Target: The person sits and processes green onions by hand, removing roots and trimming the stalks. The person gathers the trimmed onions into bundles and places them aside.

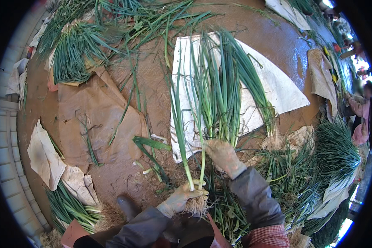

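Note:
My gloved left hand grips a few spring onions near their white root ends. Their pale fibrous roots hang below the fingers, while the green leaves reach up over a white sheet. My gloved right hand is higher and to the right, with curled fingers beside one of these stalks. Behind it lies a bunch of spring onions, its lower ends partly hidden by that hand. I cannot tell whether the right fingers pinch a stalk. Another bunch rests on the sheet's right side, roots towards me.
Loose leaf trimmings pile up at right. More spring onions lie at upper left, lower left and far right. A brown sheet covers wet ground at left. Another person is at the right edge.

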{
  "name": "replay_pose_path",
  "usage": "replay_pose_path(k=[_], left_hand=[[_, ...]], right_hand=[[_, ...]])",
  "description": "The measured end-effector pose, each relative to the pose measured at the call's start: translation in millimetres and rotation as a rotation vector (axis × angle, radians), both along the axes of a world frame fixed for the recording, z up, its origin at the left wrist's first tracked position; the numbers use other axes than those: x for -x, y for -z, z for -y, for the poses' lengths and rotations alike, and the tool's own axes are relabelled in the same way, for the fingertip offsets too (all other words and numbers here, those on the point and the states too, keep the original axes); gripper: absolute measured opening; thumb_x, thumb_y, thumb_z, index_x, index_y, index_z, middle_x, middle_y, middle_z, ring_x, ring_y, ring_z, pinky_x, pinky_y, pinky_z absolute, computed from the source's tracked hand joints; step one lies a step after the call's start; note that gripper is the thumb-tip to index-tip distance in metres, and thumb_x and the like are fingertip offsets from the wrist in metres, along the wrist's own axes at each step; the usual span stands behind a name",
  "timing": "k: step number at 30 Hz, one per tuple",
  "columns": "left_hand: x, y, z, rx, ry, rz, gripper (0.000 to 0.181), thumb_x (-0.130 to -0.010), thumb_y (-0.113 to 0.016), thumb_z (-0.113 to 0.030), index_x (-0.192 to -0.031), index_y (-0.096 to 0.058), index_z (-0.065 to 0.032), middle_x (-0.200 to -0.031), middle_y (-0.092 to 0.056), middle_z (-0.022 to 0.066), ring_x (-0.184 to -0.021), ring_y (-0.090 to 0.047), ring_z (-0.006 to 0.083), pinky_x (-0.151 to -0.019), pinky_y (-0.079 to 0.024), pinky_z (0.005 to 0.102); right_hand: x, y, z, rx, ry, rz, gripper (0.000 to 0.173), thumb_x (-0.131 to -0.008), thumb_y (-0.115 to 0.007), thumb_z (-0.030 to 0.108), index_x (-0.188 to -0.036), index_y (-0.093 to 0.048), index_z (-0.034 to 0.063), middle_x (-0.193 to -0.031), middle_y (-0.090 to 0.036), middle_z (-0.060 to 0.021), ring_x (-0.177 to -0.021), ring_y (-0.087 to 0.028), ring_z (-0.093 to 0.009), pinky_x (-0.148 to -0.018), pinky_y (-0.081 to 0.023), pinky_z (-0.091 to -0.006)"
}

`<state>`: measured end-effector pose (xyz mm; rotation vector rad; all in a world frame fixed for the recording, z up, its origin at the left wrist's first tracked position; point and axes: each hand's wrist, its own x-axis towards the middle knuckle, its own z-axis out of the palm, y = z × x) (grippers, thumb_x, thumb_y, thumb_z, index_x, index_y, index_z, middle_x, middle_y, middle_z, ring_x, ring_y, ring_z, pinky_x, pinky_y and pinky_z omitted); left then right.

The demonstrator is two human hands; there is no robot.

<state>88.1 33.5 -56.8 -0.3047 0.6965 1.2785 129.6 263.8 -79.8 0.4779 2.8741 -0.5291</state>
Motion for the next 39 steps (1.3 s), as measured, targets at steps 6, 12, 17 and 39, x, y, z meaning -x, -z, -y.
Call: replay_pose_path(k=[6,12,17,39], left_hand=[[8,8,15,0.047,-0.058,0.028,0.04,-0.088,-0.06,-0.002,-0.123,-0.043,0.0015,-0.104,-0.061,0.0165,-0.092,-0.063,0.0224,-0.082,-0.054,0.0331],[4,6,5,0.013,-0.048,0.066,0.036,-0.089,-0.06,-0.004,-0.122,-0.046,0.0007,-0.103,-0.061,0.0148,-0.085,-0.061,0.018,-0.076,-0.053,0.029],[13,-8,3,-0.053,-0.086,0.03,0.037,-0.088,-0.06,-0.004,-0.123,-0.047,0.0003,-0.1,-0.06,0.0135,-0.08,-0.059,0.0148,-0.071,-0.051,0.0262],[8,-4,14,-0.14,-0.107,0.197,0.078,-0.081,-0.054,-0.002,-0.149,-0.015,-0.0087,-0.111,-0.057,0.0202,-0.064,-0.055,0.0149,-0.06,-0.051,0.0276]], right_hand=[[8,-25,-12,0.633,0.42,-0.125,0.025,-0.093,-0.055,0.023,-0.109,-0.064,0.0049,-0.094,-0.067,-0.0101,-0.082,-0.064,-0.023,-0.076,-0.053,-0.0362],[-11,-4,-1,0.258,0.205,-0.176,0.022,-0.09,-0.057,0.024,-0.097,-0.064,0.0044,-0.082,-0.064,-0.0142,-0.08,-0.064,-0.032,-0.071,-0.052,-0.0378],[-32,13,-21,0.207,0.645,-0.035,0.016,-0.092,-0.053,0.018,-0.085,-0.063,0.0072,-0.075,-0.064,-0.0068,-0.055,-0.056,-0.02,-0.054,-0.05,-0.0356],[-159,-110,39,1.304,0.766,0.723,0.027,-0.091,-0.061,0.033,-0.096,-0.068,0.0076,-0.069,-0.063,-0.0009,-0.062,-0.06,-0.013,-0.058,-0.049,-0.0285]])
